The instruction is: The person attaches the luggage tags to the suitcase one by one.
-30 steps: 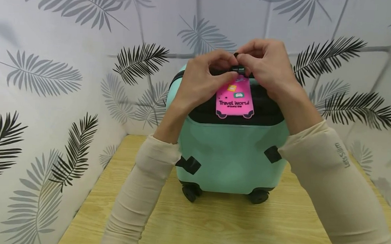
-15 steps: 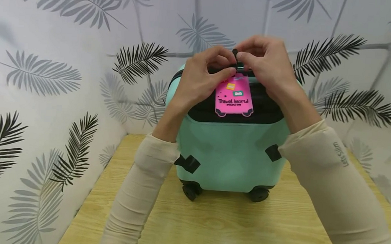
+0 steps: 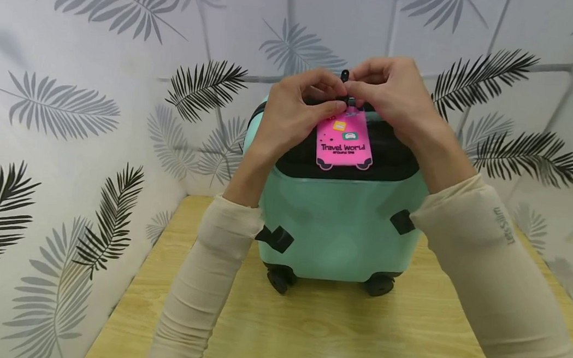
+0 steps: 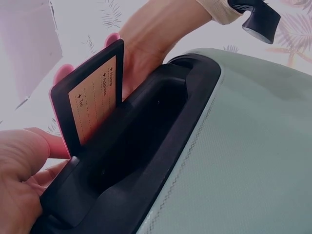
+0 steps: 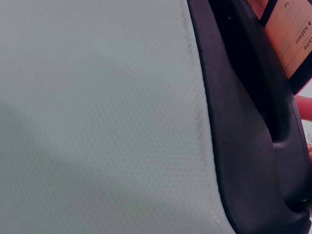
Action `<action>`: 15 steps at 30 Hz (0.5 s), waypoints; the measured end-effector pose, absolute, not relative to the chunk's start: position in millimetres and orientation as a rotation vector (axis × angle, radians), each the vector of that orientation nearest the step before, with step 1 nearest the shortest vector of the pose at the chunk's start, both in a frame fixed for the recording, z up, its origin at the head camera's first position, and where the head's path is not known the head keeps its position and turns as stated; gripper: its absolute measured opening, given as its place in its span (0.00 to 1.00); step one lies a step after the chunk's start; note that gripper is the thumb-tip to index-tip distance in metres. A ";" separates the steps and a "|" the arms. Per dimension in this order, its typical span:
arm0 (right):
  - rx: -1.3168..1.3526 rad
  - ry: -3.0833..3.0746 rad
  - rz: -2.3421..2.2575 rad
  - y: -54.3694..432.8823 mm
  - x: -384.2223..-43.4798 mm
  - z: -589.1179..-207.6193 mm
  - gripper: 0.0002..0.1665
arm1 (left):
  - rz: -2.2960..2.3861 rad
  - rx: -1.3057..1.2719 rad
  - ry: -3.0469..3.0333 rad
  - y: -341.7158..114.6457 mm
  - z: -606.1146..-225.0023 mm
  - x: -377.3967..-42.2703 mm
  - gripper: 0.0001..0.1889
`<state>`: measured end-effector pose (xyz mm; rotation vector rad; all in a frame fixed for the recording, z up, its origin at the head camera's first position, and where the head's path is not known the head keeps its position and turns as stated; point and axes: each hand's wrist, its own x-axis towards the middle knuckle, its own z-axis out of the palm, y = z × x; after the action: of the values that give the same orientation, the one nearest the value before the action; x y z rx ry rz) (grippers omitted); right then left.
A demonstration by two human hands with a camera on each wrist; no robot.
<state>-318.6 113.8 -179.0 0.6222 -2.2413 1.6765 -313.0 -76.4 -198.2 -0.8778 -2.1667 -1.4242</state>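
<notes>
A pink luggage tag [image 3: 344, 141] reading "Travel World" hangs against the black top panel of a mint green suitcase [image 3: 345, 226]. Its black strap [image 3: 344, 77] stands up between my two hands, the tip showing above the fingers. My left hand [image 3: 298, 111] pinches the strap low, near the buckle. From the other side, thumb and index finger of my right hand [image 3: 392, 98] pinch the strap. In the left wrist view the back of the tag [image 4: 95, 100], with its name and address card, leans beside the suitcase's black carry handle [image 4: 170, 131]. Fingers partly hide the buckle.
The suitcase stands upright on small black wheels [image 3: 379, 285] on a wooden table [image 3: 301, 333]. Behind and to the left, a white leaf-patterned backdrop [image 3: 138, 109] encloses the table. Black wrist camera mounts [image 3: 279, 239] overlap the suitcase front.
The strap tip, mostly hidden one second ago, now sticks up higher between the fingers. Both hands have shifted only slightly, and the suitcase has stayed in place.
</notes>
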 end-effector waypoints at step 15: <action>0.655 -2.035 1.707 111.9 -318.8 -184.1 0.07 | -1.431 -0.887 -2.158 -73.7 -197.8 -313.7 0.09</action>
<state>-318.8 111.9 -184.1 0.6550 -2.0351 1.7066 -313.7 -73.7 -197.8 -0.8870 -2.1579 -1.4307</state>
